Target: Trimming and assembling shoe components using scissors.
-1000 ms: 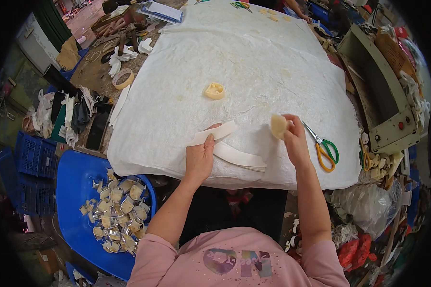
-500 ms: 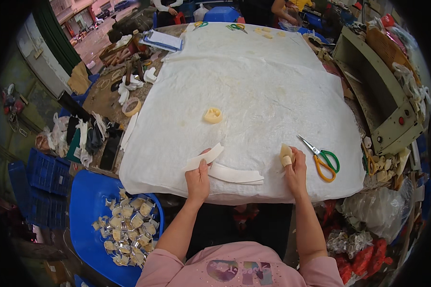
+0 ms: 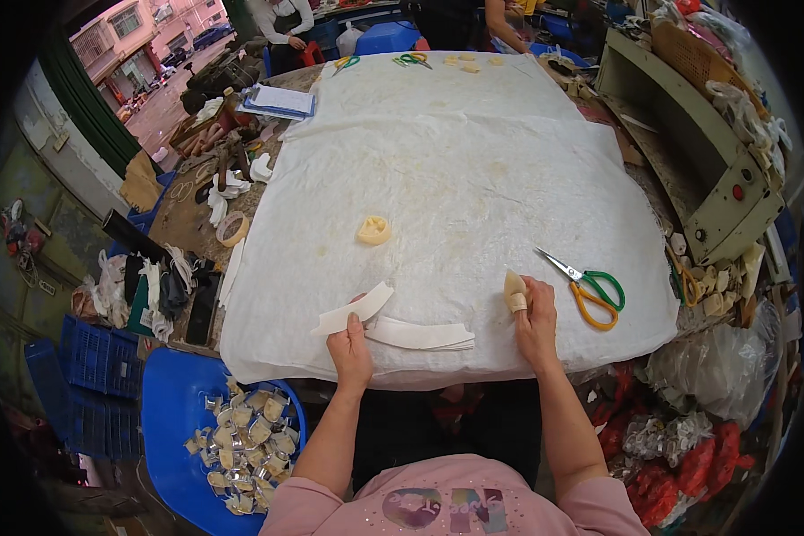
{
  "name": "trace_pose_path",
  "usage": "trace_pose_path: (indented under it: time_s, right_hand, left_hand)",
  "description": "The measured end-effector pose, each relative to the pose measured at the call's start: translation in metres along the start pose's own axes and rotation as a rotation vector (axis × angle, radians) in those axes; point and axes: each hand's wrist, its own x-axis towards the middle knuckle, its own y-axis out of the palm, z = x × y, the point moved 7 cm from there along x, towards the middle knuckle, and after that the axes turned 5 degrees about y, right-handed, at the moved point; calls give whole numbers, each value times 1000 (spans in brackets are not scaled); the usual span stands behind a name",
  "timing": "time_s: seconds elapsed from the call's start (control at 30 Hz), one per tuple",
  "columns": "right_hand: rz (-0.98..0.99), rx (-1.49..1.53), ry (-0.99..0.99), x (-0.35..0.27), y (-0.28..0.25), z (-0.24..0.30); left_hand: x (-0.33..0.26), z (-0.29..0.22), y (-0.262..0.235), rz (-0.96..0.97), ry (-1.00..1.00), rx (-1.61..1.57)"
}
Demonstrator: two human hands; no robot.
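My left hand (image 3: 349, 350) is closed on a white curved strip (image 3: 357, 309), thumb on top. Beside it a stack of similar white strips (image 3: 420, 334) lies on the white cloth. In my right hand (image 3: 538, 328) a cream-coloured flat piece (image 3: 513, 284) is gripped between the fingers, upright; a pale band (image 3: 518, 303) shows at its lower end, and I cannot tell whether it circles a finger. Scissors (image 3: 584, 284) with one green and one orange handle lie just right of that hand, blades apart. Further off sits a small cream-yellow ring-shaped roll (image 3: 374, 230).
A white cloth (image 3: 438, 179) covers the table. At lower left, a blue tub (image 3: 171, 420) holds many metal-and-cream pieces (image 3: 246, 438). A tape roll (image 3: 232, 230) and a clipboard (image 3: 279, 101) are on the left; a green-grey metal box (image 3: 688, 134) stands right. Other people are at the far end.
The view has shifted a little, so the table things sit slightly further left in it. Both hands keep their holds and stay in about the same places over the cloth.
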Motion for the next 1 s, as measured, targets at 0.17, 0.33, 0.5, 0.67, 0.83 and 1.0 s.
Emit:
trace_pose_path:
  time_s: [0.17, 0.33, 0.5, 0.67, 0.83, 1.0]
  right_hand:
    - [7, 44, 49, 0, -1, 1]
    - [3, 46, 65, 0, -1, -1]
    - [-1, 29, 38, 1, -3, 6]
    - [-15, 53, 59, 0, -4, 5]
    - [-31, 51, 47, -1, -2, -1]
    - [-135, -35, -80, -5, -8, 8]
  left_hand:
    - [0, 0, -1, -3, 20, 17]
    - [-1, 6, -2, -11, -6, -32]
    - [-1, 7, -3, 6, -10, -32]
    - [-1, 3, -3, 2, -12, -34]
    - [-1, 1, -3, -15, -4, -45]
    - [1, -1, -7, -24, 11, -13]
